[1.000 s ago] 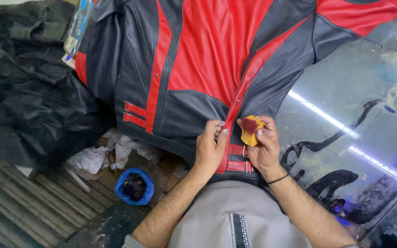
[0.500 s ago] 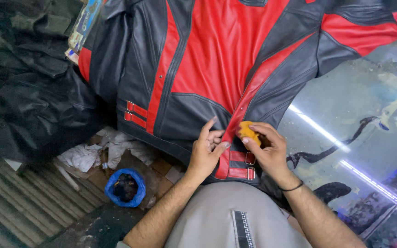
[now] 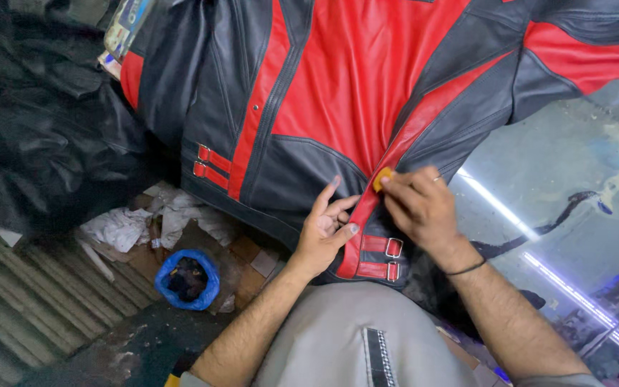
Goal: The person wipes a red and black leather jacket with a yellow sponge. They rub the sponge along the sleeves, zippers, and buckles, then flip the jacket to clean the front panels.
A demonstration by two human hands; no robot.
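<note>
A black and red leather jacket (image 3: 352, 93) lies spread over a glossy table, its hem hanging toward me. My right hand (image 3: 420, 208) pinches a small yellow sponge (image 3: 381, 178) and presses it on the red front strip of the jacket. My left hand (image 3: 326, 231) rests beside it with fingers apart, thumb and fingertips holding the strip's lower edge flat. Two red buckled straps (image 3: 382, 258) sit at the hem just below both hands.
The reflective table top (image 3: 560, 186) extends to the right. On the floor at left lie crumpled paper (image 3: 120, 228), a blue-rimmed container with dark contents (image 3: 188, 279), black bags (image 3: 44, 136) and corrugated sheeting (image 3: 16, 308).
My right hand turned the sponge down onto the red strip and slid it upward along it. My left hand stayed on the strip with its fingers spreading.
</note>
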